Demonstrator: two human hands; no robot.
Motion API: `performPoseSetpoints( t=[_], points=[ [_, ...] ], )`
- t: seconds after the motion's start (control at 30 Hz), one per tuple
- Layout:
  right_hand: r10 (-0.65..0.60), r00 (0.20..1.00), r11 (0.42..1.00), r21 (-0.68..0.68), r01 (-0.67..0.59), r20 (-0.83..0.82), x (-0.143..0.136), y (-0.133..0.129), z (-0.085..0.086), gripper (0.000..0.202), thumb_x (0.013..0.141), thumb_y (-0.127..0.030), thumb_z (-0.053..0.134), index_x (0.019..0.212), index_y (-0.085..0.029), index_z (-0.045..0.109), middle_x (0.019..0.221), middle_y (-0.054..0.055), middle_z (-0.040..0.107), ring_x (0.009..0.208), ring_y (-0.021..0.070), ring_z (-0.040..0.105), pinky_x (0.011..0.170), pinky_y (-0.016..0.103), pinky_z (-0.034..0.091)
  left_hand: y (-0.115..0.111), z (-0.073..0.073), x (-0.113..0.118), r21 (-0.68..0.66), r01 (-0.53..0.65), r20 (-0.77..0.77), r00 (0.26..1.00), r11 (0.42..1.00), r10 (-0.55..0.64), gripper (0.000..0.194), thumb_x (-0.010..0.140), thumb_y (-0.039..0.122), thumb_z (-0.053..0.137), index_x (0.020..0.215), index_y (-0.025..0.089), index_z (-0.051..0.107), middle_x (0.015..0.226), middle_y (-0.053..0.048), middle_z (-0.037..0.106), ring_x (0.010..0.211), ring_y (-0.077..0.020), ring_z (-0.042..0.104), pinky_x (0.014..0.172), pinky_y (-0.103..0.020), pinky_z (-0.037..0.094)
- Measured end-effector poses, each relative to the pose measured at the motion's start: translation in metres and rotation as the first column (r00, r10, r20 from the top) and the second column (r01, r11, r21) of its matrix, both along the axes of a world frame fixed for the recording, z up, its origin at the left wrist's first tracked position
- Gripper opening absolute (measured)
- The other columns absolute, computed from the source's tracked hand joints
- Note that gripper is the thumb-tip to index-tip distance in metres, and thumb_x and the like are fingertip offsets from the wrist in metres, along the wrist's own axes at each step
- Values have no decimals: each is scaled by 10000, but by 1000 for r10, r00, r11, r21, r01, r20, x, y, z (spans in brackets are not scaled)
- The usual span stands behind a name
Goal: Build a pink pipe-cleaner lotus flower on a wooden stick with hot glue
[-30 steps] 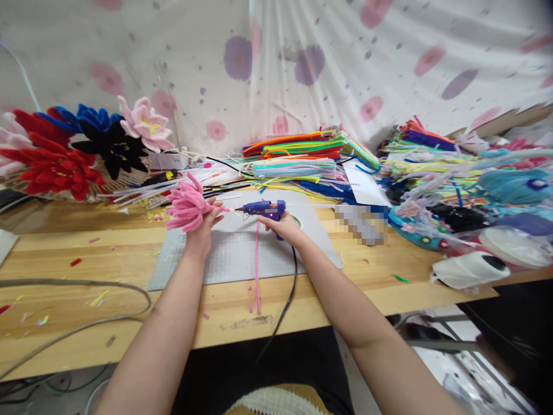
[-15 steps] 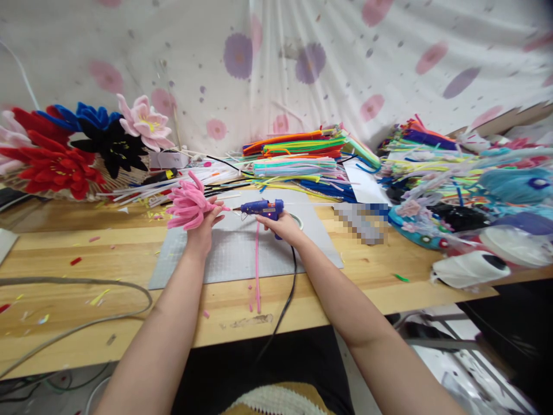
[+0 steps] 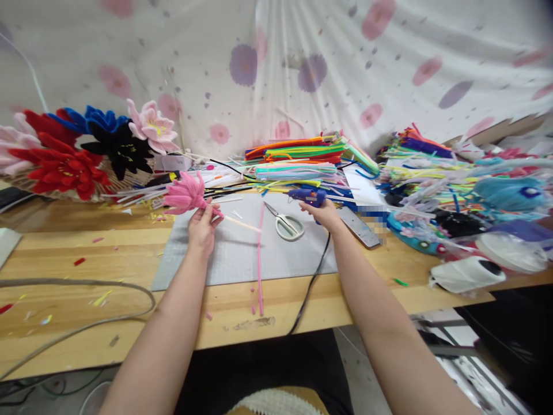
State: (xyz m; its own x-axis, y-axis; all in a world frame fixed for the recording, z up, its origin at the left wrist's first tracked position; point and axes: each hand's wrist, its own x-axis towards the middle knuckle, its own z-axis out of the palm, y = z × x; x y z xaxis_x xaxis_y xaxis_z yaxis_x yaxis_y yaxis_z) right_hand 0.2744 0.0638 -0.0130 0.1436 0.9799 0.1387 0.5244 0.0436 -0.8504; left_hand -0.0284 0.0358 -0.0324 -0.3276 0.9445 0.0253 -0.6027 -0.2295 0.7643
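Note:
A pink pipe-cleaner flower (image 3: 185,193) is held by its stem in my left hand (image 3: 203,227), its petals toward the left. From the pink-wrapped base a pale stick stem (image 3: 242,223) points right over the grey cutting mat (image 3: 228,262). My right hand (image 3: 325,213) grips a blue glue gun (image 3: 309,197), nozzle toward the left, its black cord hanging to the table edge. Between my hands lie scissors (image 3: 288,226) with pale handles, shut on the mat. Left of them a long pink pipe cleaner (image 3: 260,259) runs down past the mat's front edge.
Bundles of coloured pipe cleaners (image 3: 298,153) line the back. Finished red, blue, black and pink flowers (image 3: 69,161) stand at the left. A phone (image 3: 358,226) lies right of the mat, and a white thread spool (image 3: 469,274) farther right. A grey cable (image 3: 78,281) curves across the left.
My right hand has carried the glue gun to the right, away from the flower's base, uncovering the scissors. My left hand still holds the flower, its stem now tilting down to the right.

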Motion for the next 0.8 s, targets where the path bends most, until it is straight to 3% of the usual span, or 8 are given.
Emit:
performPoseSetpoints(
  t=[0.07,0.27,0.43,0.5,0.57,0.63,0.7,0.8],
  points=[
    [-11,990,1000,-27,15,138,9,8,-6,456,568,-528,644,773,-120,659,719,74,655,589,137,544,523,242,403,1,0,0,-8,1,28,1000,1000,-1,233,618,226,707,831,148,655,679,11,640,567,-55,553,591,-193,452],
    [-73,939,987,-109,116,336,12,19,-21,554,600,-580,596,946,-148,634,937,109,655,863,227,594,736,319,437,0,1,0,16,16,54,998,1000,-17,233,605,198,720,831,174,668,689,18,632,554,-34,529,604,-173,423],
    [-90,764,986,-53,160,639,11,0,-7,627,592,-662,554,937,-141,604,1006,144,618,954,255,555,757,314,416,-2,1,0,28,47,78,996,998,-49,234,585,162,725,815,170,682,663,22,607,544,-34,509,556,-168,400],
    [-79,687,972,-98,215,723,8,-16,3,599,605,-660,543,899,-140,594,967,145,621,914,256,564,709,306,414,-2,2,1,28,66,90,994,997,-68,217,592,153,718,806,163,684,614,26,580,530,-33,493,534,-164,386],
    [22,666,954,-215,210,746,-4,-33,11,502,651,-628,521,838,-167,590,868,104,639,825,232,586,648,290,405,-2,2,2,38,100,86,991,994,-103,213,594,162,718,804,156,684,581,30,561,517,-34,482,522,-163,378],
    [156,667,948,-301,107,728,-27,-45,15,406,710,-582,485,775,-194,585,777,60,644,759,205,594,617,275,394,-2,2,4,36,124,69,990,992,-127,217,581,187,732,788,142,684,579,24,570,509,-35,480,520,-166,381],
    [241,646,958,-283,-40,724,-57,-51,15,343,755,-522,462,790,-203,586,823,54,651,803,197,597,647,270,400,-3,2,6,17,132,45,990,991,-133,229,557,215,752,755,124,683,590,10,592,506,-37,486,524,-168,387],
    [247,615,969,-204,-141,749,-105,-43,8,342,774,-446,471,963,-173,556,961,97,639,920,221,587,732,290,421,-5,2,6,-25,134,14,991,991,-134,255,526,240,772,724,111,677,589,-1,610,504,-39,496,527,-167,393]
  ],
)
